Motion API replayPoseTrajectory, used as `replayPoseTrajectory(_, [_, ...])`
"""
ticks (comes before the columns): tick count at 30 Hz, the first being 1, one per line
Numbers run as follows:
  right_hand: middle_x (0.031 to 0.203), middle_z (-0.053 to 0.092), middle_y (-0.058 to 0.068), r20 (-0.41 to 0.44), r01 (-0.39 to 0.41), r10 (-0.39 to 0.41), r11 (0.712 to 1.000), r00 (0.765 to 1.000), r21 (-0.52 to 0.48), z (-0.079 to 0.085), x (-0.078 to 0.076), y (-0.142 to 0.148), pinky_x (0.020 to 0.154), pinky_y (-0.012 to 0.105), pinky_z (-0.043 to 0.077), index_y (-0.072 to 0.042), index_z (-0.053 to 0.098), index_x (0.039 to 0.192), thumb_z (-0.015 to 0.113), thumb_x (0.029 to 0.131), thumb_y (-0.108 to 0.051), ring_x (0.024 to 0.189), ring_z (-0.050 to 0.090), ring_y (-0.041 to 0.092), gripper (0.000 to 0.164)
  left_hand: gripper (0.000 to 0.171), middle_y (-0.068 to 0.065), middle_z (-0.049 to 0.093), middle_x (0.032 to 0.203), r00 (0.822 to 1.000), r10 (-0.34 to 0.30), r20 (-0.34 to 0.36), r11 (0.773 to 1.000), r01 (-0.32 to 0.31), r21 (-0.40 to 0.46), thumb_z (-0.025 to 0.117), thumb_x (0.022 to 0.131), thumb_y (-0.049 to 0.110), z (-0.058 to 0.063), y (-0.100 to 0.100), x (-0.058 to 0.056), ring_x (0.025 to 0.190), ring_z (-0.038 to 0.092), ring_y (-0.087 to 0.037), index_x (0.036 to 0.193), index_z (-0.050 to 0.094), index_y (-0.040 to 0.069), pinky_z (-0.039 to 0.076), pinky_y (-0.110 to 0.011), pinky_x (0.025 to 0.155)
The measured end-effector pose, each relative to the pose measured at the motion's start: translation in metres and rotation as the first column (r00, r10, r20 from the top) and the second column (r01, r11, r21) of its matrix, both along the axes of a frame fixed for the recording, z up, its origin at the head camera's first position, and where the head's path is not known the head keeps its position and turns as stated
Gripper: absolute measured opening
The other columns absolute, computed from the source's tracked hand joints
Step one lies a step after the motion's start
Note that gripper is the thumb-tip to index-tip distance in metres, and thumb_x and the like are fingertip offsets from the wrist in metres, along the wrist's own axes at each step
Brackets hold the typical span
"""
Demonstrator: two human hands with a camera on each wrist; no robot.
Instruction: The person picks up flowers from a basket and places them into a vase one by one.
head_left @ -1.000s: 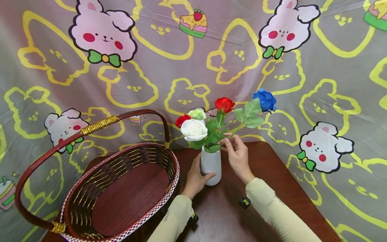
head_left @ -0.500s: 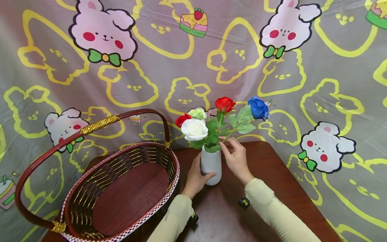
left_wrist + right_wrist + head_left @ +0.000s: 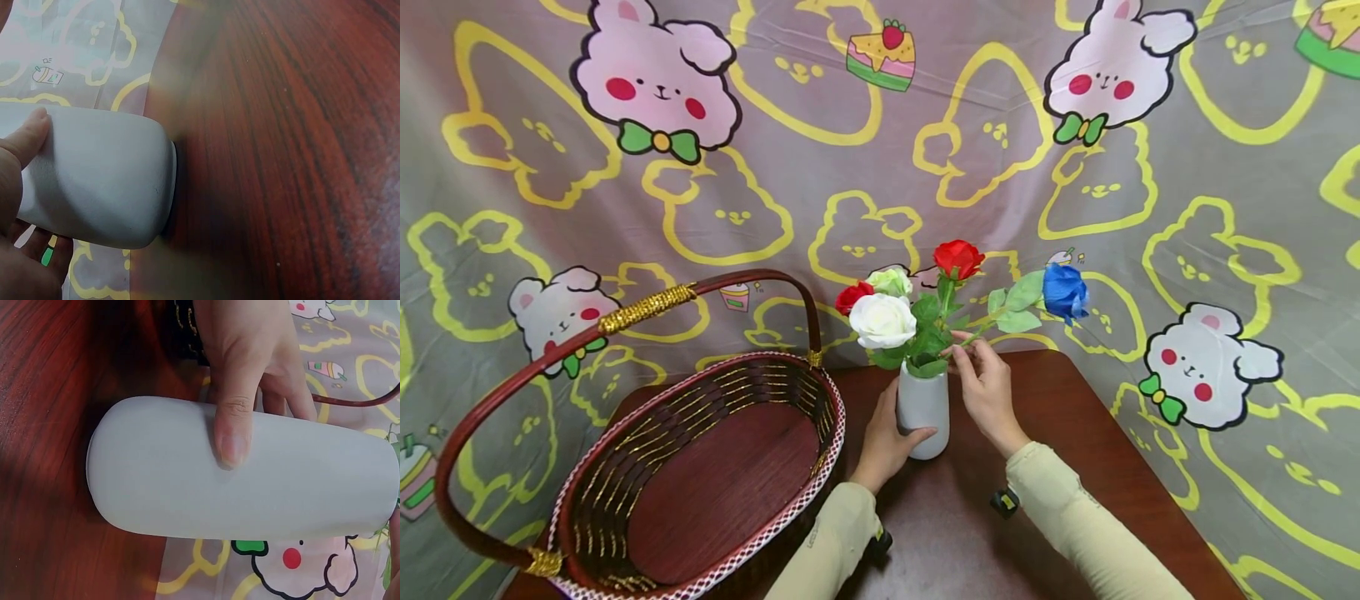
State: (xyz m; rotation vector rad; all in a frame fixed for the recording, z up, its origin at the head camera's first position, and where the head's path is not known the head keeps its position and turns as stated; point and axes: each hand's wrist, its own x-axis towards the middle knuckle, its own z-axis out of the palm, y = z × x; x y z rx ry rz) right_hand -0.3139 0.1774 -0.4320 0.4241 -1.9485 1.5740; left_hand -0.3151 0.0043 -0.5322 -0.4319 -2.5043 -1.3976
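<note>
My left hand (image 3: 886, 437) grips a white vase (image 3: 922, 417) round its side, the thumb across its front; the vase stands upright on the table. In the right wrist view the same thumb presses the vase (image 3: 300, 481). At the vase mouth my right hand (image 3: 988, 387) pinches the green stem of a blue rose (image 3: 1065, 293), whose bloom leans out to the right. Whether the stem's lower end is inside the mouth I cannot tell. A white rose (image 3: 882, 322), a pale green rose (image 3: 890, 282), a tall red rose (image 3: 958, 259) and a lower red rose (image 3: 853, 297) stand in the vase.
A brown woven basket (image 3: 722, 500) with a tall arched handle (image 3: 647, 310) stands on the left of the dark wooden table (image 3: 955, 533). A patterned curtain (image 3: 820, 175) hangs behind and round the table.
The blue rose first dips left and down, then swings out to the right and lower, its stem tilting further over. My right hand shifts slightly at the mouth; the left hand and vase stay put.
</note>
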Motion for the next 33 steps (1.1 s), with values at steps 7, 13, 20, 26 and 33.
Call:
replayPoseTrajectory(7, [0.118, 0.070, 0.029, 0.046, -0.040, 0.045, 0.995, 0.998, -0.088, -0.0006, -0.0003, -0.0020, 0.081, 0.022, 0.058, 0.014, 0.064, 0.103, 0.057, 0.105, -0.002, 0.091, 0.070, 0.002, 0.018, 0.103, -0.009, 0.048, 0.152, 1.000, -0.006, 0.024, 1.000, 0.006, 0.008, 0.090, 0.082, 0.036, -0.0009, -0.0003, -0.0006, 0.133, 0.056, -0.031, 0.162, 0.026, 0.026, 0.045, -0.053, 0.107])
replayPoseTrajectory(13, [0.114, 0.073, 0.021, 0.053, -0.055, 0.063, 0.987, 0.997, -0.152, 0.0013, -0.0012, -0.0012, 0.082, 0.029, 0.060, 0.008, 0.068, 0.108, 0.061, 0.105, -0.015, 0.090, 0.071, 0.005, 0.023, 0.103, -0.009, 0.048, 0.152, 0.999, -0.009, 0.032, 1.000, 0.009, 0.010, 0.089, 0.082, 0.037, -0.0010, -0.0005, -0.0012, 0.134, 0.055, -0.031, 0.162, 0.026, 0.025, 0.044, -0.053, 0.108])
replayPoseTrajectory(20, [0.093, 0.074, 0.021, -0.001, -0.089, 0.093, 0.949, 0.996, -0.301, 0.0016, -0.0048, -0.0032, 0.074, 0.030, 0.061, 0.004, 0.047, 0.127, 0.066, 0.100, -0.003, 0.079, 0.073, 0.011, 0.033, 0.103, -0.010, 0.049, 0.151, 0.999, -0.009, 0.036, 1.000, 0.009, 0.007, 0.089, 0.082, 0.037, 0.0001, -0.0006, -0.0004, 0.133, 0.055, -0.031, 0.162, 0.026, 0.025, 0.044, -0.052, 0.108])
replayPoseTrajectory(26, [0.098, 0.068, 0.031, 0.017, 0.007, -0.004, 0.980, 1.000, -0.199, 0.0017, -0.0051, -0.0029, 0.075, 0.023, 0.059, 0.003, 0.052, 0.138, 0.060, 0.104, -0.008, 0.085, 0.072, 0.027, 0.036, 0.103, -0.009, 0.048, 0.152, 0.999, -0.014, 0.043, 1.000, 0.013, 0.010, 0.089, 0.082, 0.037, -0.0003, -0.0009, -0.0014, 0.134, 0.055, -0.030, 0.163, 0.026, 0.026, 0.044, -0.053, 0.109])
replayPoseTrajectory(33, [0.099, 0.070, 0.017, 0.011, 0.129, -0.130, 0.990, 0.992, 0.048, -0.0001, -0.0043, -0.0031, 0.072, 0.021, 0.045, -0.007, 0.059, 0.133, 0.049, 0.111, -0.019, 0.085, 0.060, 0.017, 0.027, 0.103, -0.009, 0.047, 0.154, 0.999, -0.015, 0.041, 1.000, 0.014, 0.017, 0.089, 0.082, 0.037, -0.0020, -0.0011, -0.0014, 0.136, 0.053, -0.030, 0.163, 0.026, 0.026, 0.043, -0.053, 0.110])
